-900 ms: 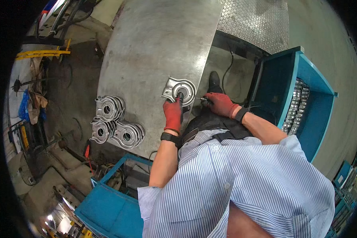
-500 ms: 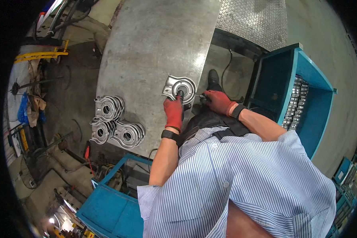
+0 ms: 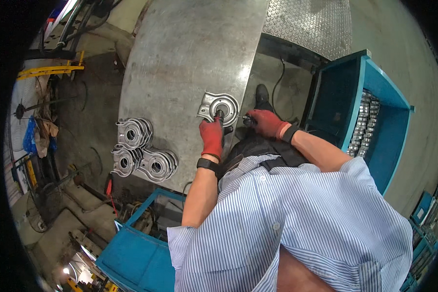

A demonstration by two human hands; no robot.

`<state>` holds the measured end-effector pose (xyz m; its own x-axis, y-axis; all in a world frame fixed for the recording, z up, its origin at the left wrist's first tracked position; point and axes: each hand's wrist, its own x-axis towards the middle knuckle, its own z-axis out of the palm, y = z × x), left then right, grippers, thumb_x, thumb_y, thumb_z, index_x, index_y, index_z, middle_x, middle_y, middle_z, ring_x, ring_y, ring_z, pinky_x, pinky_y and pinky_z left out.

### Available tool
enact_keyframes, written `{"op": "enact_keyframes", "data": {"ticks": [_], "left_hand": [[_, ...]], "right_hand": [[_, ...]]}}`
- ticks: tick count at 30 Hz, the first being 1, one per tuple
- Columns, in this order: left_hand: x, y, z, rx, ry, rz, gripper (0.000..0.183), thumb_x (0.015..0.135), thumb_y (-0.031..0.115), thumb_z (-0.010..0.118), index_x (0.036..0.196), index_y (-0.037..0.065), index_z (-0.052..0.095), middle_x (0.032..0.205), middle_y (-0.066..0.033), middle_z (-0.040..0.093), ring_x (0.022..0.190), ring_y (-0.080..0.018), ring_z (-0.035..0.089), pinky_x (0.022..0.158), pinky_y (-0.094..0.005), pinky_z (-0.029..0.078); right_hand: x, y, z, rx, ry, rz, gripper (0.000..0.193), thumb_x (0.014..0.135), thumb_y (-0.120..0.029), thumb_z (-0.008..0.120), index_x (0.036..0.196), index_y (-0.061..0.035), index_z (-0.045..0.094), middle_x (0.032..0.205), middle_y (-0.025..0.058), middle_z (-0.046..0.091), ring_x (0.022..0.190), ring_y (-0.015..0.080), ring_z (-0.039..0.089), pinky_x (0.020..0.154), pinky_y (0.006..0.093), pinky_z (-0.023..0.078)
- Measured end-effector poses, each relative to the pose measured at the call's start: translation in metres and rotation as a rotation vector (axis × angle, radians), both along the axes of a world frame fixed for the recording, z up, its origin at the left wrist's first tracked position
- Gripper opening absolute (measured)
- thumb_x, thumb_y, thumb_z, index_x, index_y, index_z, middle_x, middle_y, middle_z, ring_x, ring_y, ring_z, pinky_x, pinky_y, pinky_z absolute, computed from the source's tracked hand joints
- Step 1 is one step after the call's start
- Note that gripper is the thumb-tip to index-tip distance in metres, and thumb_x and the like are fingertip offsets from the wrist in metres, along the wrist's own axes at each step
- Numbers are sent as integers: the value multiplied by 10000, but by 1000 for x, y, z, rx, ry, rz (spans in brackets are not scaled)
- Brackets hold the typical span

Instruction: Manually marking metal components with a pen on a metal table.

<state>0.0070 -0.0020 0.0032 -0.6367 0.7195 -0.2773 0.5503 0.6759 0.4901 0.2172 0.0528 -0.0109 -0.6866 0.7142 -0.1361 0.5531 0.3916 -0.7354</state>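
A stamped metal bracket (image 3: 232, 100) with a round ring and a flat tab rests near the right edge of the steel table (image 3: 190, 53). My left hand (image 3: 211, 136), in a red and black glove, grips its near side, with a dark fingertip reaching into the ring's opening. To the right, my right hand (image 3: 268, 123), gloved alike, is closed around a small dark-handled tool (image 3: 248, 119). Its thin tip points left at the bracket's rim; whether it touches cannot be made out. Three stacks of similar brackets (image 3: 156, 165) stand at the table's near left corner.
A blue bin (image 3: 387, 131) with rows of metal parts (image 3: 363, 124) stands to my right. Another blue container (image 3: 136, 258) is at lower left. A patterned metal plate (image 3: 309, 24) lies beyond the table, and a dark cable (image 3: 279, 82) runs along the floor beside my shoe.
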Motion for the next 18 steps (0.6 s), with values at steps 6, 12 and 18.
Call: {"op": "enact_keyframes", "data": {"ticks": [6, 12, 18], "left_hand": [[-2, 4, 6, -20, -69, -8, 504, 790, 398, 664, 815, -102, 601, 867, -307, 599, 890, -460, 552, 759, -481, 434], [-2, 1, -1, 114, -139, -59, 488, 803, 386, 650, 746, -98, 613, 807, -306, 594, 849, -460, 551, 756, -480, 426], [-16, -2, -35, 106, -30, -121, 516, 816, 396, 630, 708, -108, 600, 772, -306, 583, 794, -458, 546, 730, -476, 421]], "right_hand": [[1, 2, -6, -48, 38, -8, 353, 743, -119, 611, 1078, -22, 559, 960, 200, 602, 935, 376, 573, 808, 425, 462], [0, -2, -7, 5, 33, -39, 392, 711, -111, 609, 1090, -24, 560, 981, 203, 606, 941, 383, 568, 818, 439, 458], [-3, 4, 2, -52, -30, -15, 382, 762, -207, 608, 1110, -58, 553, 993, 191, 605, 942, 371, 575, 825, 442, 459]]}}
